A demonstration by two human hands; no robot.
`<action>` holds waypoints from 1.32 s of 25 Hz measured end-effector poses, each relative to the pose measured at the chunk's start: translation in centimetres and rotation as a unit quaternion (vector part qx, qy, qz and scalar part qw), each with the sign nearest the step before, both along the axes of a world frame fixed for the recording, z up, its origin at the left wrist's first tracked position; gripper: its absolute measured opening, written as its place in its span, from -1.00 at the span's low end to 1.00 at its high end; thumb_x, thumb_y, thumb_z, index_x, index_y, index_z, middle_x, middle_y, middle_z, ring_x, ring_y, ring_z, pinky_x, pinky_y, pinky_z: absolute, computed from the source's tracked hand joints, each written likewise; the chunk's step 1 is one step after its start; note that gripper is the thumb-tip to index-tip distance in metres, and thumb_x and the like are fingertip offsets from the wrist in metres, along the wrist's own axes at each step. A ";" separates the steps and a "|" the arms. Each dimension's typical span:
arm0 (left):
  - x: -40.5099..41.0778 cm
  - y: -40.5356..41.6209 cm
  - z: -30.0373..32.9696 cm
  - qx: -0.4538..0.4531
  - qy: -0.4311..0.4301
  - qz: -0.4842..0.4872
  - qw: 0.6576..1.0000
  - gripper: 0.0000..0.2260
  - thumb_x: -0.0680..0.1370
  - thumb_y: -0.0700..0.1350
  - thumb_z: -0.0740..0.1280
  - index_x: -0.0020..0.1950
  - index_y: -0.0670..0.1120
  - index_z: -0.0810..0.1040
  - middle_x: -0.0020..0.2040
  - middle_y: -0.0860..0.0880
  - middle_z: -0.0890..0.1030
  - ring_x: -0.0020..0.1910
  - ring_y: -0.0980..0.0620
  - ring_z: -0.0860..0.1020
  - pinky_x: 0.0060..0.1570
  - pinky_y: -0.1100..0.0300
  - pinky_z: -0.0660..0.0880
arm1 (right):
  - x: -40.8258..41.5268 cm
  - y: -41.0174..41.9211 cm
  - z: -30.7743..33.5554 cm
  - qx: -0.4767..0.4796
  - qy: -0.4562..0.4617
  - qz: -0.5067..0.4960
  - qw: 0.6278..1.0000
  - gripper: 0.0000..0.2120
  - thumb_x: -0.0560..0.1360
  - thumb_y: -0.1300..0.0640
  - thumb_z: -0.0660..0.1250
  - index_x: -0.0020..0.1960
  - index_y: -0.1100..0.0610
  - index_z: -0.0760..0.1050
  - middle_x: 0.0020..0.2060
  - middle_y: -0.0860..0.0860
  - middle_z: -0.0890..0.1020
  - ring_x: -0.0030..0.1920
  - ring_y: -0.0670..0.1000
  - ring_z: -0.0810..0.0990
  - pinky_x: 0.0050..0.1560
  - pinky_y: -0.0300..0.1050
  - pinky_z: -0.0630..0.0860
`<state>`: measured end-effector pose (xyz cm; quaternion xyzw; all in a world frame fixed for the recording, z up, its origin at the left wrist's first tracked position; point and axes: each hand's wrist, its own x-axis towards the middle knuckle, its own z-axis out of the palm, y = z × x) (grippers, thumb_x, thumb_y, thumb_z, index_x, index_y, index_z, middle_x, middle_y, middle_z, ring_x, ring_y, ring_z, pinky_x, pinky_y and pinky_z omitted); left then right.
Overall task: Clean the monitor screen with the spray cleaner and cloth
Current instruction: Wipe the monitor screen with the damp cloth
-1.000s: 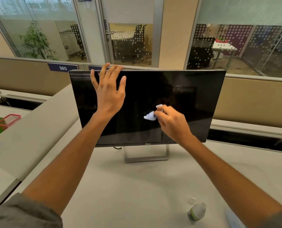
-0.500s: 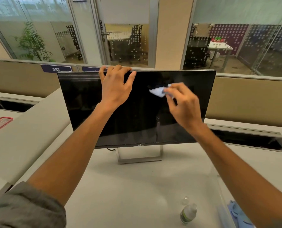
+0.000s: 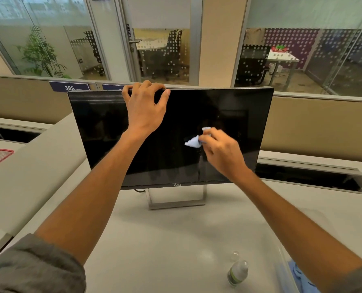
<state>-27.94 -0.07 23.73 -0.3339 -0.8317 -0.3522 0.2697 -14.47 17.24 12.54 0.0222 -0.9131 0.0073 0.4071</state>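
Two hands on the monitor (image 3: pixel 116 132), which stands on its stand at the back of the desk (image 3: pixel 154 240), screen dark and facing the person. Left hand (image 3: pixel 145 108) hooks over the top edge, fingers curled behind the frame, thumb on the front; judged to brace the panel so wiping pressure does not tip or swivel it. Right hand (image 3: pixel 222 151) pinches a small pale blue cloth (image 3: pixel 193 142) in bunched fingertips and presses it against the glass, right of centre. Faint wet streaks run down the screen below the cloth. Spray bottle (image 3: pixel 238 272) stands uncapped on the desk near the right forearm, its clear cap (image 3: pixel 235 255) just beside it, both within easy reach for another spray.
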 end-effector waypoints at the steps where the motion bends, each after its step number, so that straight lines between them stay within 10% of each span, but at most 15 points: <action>1: 0.0 0.0 0.0 0.001 0.000 0.000 1.000 -0.68 0.58 0.13 0.16 0.15 0.00 0.58 0.07 -0.01 0.59 0.17 0.00 0.45 0.32 0.01 0.11 | 0.3 -0.3 -1.6 0.007 -0.022 0.009 1.000 -0.89 0.54 0.22 0.24 -0.04 0.17 0.55 0.03 0.05 0.59 -0.19 0.01 0.54 -0.33 -0.11 0.55; 9: 0.4 0.0 0.1 -0.015 0.001 0.013 1.000 -0.69 0.57 0.13 0.15 0.13 0.00 0.57 0.07 -0.01 0.59 0.18 -0.01 0.43 0.34 -0.03 0.11 | 2.8 -1.4 -8.2 -0.012 -0.133 0.052 0.990 -0.76 0.33 0.24 0.53 -0.02 0.17 0.61 -0.02 0.08 0.64 -0.24 0.02 0.61 -0.31 -0.23 0.58; 16: 0.9 1.0 1.7 -0.096 -0.004 -0.037 0.995 -0.58 0.52 0.17 0.07 0.08 -0.06 0.57 0.02 -0.03 0.63 0.08 -0.03 0.50 0.30 -0.09 0.17 | 3.0 2.4 4.1 -0.082 0.105 -0.030 0.991 -0.84 0.50 0.24 0.32 0.06 0.19 0.60 0.02 0.10 0.61 -0.07 0.05 0.60 -0.13 -0.18 0.57; 21: 0.7 2.3 2.0 -0.091 -0.025 -0.050 0.994 -0.62 0.58 0.18 0.10 0.13 0.01 0.59 -0.01 0.01 0.65 0.05 0.00 0.53 0.29 -0.11 0.19 | 1.0 5.0 8.2 -0.022 0.072 -0.032 0.997 -0.79 0.57 0.13 0.25 0.15 0.15 0.58 0.06 0.07 0.58 -0.07 0.00 0.58 -0.11 -0.24 0.54; 33: 0.7 2.2 1.4 -0.082 -0.010 -0.044 0.996 -0.63 0.59 0.18 0.11 0.13 0.01 0.58 -0.01 0.00 0.64 0.06 0.01 0.50 0.20 -0.02 0.18 | 5.1 2.8 -8.6 -0.011 -0.073 -0.002 0.997 -0.77 0.36 0.25 0.51 -0.01 0.19 0.58 -0.01 0.11 0.63 -0.23 0.04 0.62 -0.28 -0.21 0.60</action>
